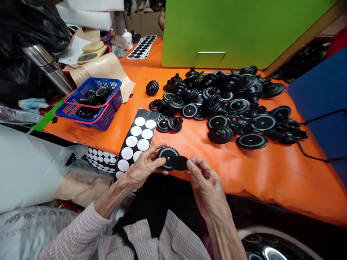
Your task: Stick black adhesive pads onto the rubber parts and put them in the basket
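- Disc (pixel 167 153): glossy black, round, pale ring inside rim; clamped in left hand (pixel 146 165) at near edge of smooth orange tabletop (pixel 271 173).
- Patch (pixel 180 163): thin, matte black, round; pinched by right hand (pixel 206 180), partly across disc face, contact unclear.

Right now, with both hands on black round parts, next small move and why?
Probably have the right hand shift the thin, matte-black round disc left until it's centred over the glossy black, plastic-looking round base: in view, the disc overlaps only the base's right side, and the left hand holds that base, grey-ringed face toward the camera.
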Available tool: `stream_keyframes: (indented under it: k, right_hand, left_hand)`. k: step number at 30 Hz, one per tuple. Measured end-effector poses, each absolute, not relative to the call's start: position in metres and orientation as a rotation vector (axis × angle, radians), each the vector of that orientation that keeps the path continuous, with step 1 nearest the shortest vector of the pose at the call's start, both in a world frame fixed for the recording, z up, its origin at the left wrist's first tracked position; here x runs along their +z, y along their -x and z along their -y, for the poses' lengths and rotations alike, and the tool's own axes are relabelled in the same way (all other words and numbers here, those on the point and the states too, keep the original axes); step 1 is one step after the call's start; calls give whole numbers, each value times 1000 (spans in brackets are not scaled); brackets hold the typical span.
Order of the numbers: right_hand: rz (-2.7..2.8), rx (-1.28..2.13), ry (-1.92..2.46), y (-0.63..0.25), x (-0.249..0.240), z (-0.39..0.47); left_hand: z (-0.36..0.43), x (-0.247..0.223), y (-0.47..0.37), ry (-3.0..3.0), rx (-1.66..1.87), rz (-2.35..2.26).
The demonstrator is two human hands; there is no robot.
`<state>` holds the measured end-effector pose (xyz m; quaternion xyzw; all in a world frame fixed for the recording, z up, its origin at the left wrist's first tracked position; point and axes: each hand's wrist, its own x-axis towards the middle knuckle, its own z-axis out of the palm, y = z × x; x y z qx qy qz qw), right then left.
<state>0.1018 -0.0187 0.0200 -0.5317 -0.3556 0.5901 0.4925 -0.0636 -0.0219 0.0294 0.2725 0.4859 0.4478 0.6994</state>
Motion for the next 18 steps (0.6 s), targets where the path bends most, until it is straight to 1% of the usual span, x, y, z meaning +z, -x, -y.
stream_keyframes:
  k: [9, 18]
  right_hand:
    - [950, 1262, 1320, -86, 3, 24]
    - [942, 1262, 1293, -81, 1, 26]
  left_hand:
    - [25, 26, 63, -578, 986, -1011]
    - [26, 22, 63, -602, 964, -993]
